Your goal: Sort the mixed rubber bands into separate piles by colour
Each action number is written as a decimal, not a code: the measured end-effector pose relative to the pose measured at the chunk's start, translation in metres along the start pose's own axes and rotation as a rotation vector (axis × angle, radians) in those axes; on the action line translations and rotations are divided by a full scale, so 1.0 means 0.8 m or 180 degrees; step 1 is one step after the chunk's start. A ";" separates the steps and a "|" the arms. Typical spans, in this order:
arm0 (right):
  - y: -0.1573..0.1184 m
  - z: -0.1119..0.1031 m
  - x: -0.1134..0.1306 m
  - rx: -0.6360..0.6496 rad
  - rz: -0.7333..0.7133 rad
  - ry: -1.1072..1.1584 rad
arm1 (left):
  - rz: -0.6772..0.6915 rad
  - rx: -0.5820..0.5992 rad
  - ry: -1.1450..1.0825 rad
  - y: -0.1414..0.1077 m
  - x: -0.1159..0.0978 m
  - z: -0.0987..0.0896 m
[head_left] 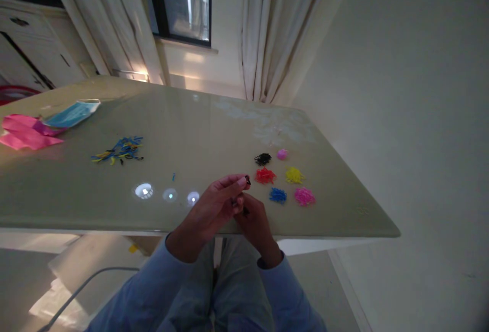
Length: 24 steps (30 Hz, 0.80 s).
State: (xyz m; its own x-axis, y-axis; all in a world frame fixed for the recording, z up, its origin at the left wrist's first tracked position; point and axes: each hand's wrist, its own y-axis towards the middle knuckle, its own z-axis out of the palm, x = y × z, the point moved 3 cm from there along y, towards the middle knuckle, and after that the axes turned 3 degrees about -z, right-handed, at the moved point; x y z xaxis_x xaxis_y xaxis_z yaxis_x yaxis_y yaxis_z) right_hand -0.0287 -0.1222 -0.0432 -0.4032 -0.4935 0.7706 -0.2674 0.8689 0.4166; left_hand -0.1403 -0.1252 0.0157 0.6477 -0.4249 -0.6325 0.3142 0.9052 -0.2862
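Over the table's near edge my two hands meet. My left hand (221, 199) pinches a small black item (248, 180) between thumb and fingertips. My right hand (254, 217) is closed just below it, its fingertips touching the left fingers; what it holds is hidden. To the right lie small piles of bands: black (263, 159), red (265, 175), blue (278, 195), yellow (294, 175) and bright pink (304, 196), with a light pink clump (281, 154) behind. A single blue piece (173, 176) lies left of my hands.
A mixed pile of blue, yellow and black pieces (122, 149) lies on the table (191, 128) at left. Farther left are a pink cloth (28, 132) and a blue face mask (74, 114). A wall (412, 118) stands along the right side.
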 end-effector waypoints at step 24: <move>0.001 0.002 0.001 0.0078 -0.0035 -0.0150 | 0.1443 -0.0348 0.5213 0.236 -0.026 0.025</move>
State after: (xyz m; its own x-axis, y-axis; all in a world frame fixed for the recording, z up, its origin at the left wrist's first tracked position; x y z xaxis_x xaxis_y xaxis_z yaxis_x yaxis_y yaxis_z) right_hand -0.0304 -0.1221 -0.0434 -0.4407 -0.5047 0.7424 -0.2932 0.8626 0.4124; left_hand -0.0808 0.0547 -0.0108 -0.6964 0.2425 -0.6754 0.2283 0.9671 0.1119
